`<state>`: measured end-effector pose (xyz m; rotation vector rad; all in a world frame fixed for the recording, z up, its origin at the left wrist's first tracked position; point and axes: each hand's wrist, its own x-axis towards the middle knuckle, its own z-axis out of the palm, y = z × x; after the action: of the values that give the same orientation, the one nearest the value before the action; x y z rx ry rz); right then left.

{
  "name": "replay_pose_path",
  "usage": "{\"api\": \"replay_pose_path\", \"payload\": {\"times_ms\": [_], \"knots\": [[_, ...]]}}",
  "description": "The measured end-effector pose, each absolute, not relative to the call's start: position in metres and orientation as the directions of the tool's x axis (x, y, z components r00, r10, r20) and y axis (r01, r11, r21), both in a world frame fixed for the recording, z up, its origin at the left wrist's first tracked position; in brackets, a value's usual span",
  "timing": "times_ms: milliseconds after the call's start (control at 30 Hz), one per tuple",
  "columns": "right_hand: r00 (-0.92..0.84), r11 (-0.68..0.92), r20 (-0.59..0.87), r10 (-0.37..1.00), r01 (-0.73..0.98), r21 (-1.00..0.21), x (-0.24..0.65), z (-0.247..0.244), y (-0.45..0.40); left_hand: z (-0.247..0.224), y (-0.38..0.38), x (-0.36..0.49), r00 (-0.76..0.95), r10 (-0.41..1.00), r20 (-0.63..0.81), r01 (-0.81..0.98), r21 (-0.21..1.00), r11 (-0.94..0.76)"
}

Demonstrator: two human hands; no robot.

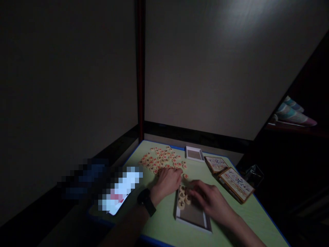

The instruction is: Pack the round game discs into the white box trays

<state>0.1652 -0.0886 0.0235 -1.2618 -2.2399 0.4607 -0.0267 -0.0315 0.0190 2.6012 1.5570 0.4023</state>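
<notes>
Many round pieces (164,157) with red or dark characters lie spread over the far left of the green table (228,219). My left hand (168,181), a dark watch on its wrist, rests at the near edge of the spread, fingers curled; what they hold, if anything, is hidden. Below it stands a shallow open box (191,224), with several dark-marked pieces (181,203) in its upper left part. Over the box's right side is my right hand (205,197), its fingers bent down at a piece (188,199). One red-marked piece (185,176) lies between the hands.
A second shallow tray (194,154) sits at the table's back edge. Two printed box lids (236,184) lie at the right, one partly over the other. A lit phone-like screen (123,192), pixelated, is at the left edge. Walls stand behind the table.
</notes>
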Motion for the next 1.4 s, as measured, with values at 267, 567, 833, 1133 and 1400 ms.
{"api": "replay_pose_path", "payload": {"times_ms": [267, 567, 833, 1133, 1400], "knots": [[-0.122, 0.401, 0.445, 0.887, 0.68, -0.614, 0.201, 0.001, -0.046, 0.042, 0.006, -0.11, 0.614, 0.787, 0.067, 0.779, 0.108, -0.617], [-0.153, 0.438, 0.487, 0.86, 0.712, -0.549, 0.204, -0.014, -0.046, 0.03, 0.021, -0.135, 0.533, 0.845, -0.035, 0.844, -0.04, -0.534], [-0.206, 0.438, 0.473, 0.857, 0.774, -0.457, 0.204, -0.02, -0.046, 0.02, 0.03, -0.131, 0.525, 0.851, -0.012, 0.849, -0.063, -0.525], [-0.245, 0.449, 0.468, 0.849, 0.802, -0.395, 0.206, -0.02, -0.047, 0.013, 0.029, -0.133, 0.518, 0.855, 0.012, 0.854, -0.056, -0.517], [-0.277, 0.45, 0.428, 0.86, 0.808, -0.38, 0.202, -0.02, -0.048, 0.01, 0.028, -0.137, 0.513, 0.858, -0.006, 0.858, -0.037, -0.513]]}}
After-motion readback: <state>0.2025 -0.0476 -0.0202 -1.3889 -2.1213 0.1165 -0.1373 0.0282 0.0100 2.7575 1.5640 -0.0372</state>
